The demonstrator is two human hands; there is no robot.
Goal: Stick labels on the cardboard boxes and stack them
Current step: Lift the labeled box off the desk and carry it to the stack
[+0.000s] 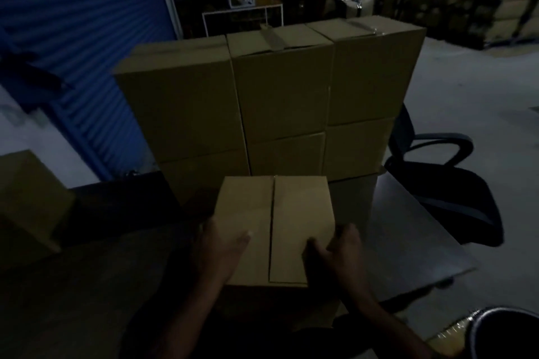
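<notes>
The scene I am looking down on is very dim. Close in front of me sits a small cardboard box [274, 227], its top flaps closed with a dark seam running down the middle. My left hand [221, 245] is pressed against the box's left side, thumb lying over the top edge, and my right hand [338, 248] clasps its near right corner, fingers curled onto the top flap; both hands grip the box. It rests on a dark table [408, 230], whose bare surface catches a dull shine to the right. Just behind the box stands a wall of stacked boxes [280, 96], three columns wide and at least two high, tape showing on the top ones. Another box [26, 201] sits at the left edge. A blue roller shutter [81, 23] fills the upper left, and a black office chair [443, 178] stands right of the stack.
</notes>
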